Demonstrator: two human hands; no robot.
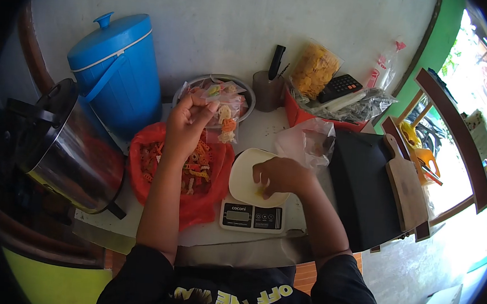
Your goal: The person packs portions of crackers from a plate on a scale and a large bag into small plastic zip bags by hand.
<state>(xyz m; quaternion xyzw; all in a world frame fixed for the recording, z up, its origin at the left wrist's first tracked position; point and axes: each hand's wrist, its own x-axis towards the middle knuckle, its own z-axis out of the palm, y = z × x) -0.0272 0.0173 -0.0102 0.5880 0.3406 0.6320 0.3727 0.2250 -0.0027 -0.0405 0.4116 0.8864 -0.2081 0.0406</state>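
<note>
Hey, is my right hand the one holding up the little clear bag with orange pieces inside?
No, the left hand holds up the clear bag, while the right hand is over the white dish.

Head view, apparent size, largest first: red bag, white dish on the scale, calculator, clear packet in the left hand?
1. Red bag, partly behind the left forearm
2. White dish
Unranked, both smaller: clear packet and calculator. They look close, and the packet seems nearer the camera.
</note>
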